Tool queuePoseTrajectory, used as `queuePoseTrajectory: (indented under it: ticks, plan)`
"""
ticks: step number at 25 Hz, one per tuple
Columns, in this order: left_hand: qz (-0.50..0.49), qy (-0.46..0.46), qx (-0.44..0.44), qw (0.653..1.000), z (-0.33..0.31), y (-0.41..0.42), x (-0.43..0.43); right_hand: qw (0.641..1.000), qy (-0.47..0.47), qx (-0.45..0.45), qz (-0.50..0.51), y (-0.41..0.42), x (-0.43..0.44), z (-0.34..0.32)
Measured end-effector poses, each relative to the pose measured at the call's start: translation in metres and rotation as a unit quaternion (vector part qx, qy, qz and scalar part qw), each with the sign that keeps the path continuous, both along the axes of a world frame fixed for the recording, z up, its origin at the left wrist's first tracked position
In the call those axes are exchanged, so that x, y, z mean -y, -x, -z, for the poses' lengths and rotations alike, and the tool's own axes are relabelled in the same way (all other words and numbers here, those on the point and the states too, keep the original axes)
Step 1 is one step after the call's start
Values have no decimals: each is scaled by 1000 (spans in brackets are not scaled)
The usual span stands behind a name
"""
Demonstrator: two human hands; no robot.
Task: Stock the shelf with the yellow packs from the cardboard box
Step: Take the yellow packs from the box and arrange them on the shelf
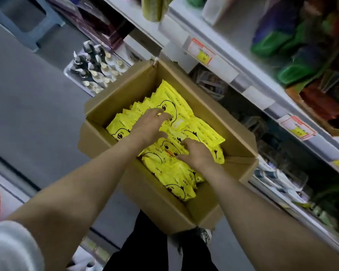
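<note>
An open cardboard box [231, 132] stands on the floor in front of the shelves, with several yellow packs [172, 173] printed with a duck face lying inside it. Both of my hands are down in the box. My left hand [150, 124] lies on the packs near the middle of the box, fingers spread and bent over a pack. Beside it, my right hand [198, 153] rests on a duck-face pack, its fingers curled onto the wrapper. Whether either hand has a firm hold on a pack is hidden by the fingers.
White shelves [249, 75] with price tags [202, 52] run along the right, holding green and dark goods. A tray of bottles [95, 71] sits on the grey floor beyond the box. My legs and a shoe [205, 235] are below the box.
</note>
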State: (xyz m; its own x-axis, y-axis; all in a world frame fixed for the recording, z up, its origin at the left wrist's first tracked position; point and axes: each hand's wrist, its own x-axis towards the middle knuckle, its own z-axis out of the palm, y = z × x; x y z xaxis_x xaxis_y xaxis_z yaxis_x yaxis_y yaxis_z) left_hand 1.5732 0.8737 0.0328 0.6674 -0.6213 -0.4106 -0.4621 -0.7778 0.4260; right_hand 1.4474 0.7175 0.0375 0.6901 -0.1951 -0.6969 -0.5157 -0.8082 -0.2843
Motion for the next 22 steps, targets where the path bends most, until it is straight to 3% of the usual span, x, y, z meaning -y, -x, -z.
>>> queuePoseTrajectory:
  ticks: [4, 10, 16, 19, 22]
  plan:
    - [105, 64, 77, 989, 28, -36, 19, 998, 29, 38, 27, 3, -8, 36]
    - [146, 1, 98, 984, 48, -53, 33, 991, 132, 20, -20, 0, -21, 53]
    - [173, -82, 240, 952, 33, -56, 36, 999, 25, 19, 38, 4, -16, 30]
    - [181, -80, 164, 966, 11, -45, 34, 990, -65, 6, 128, 25, 0, 4]
    - [87, -61, 51, 993, -20, -16, 30, 976, -117, 17, 184, 50, 22, -20]
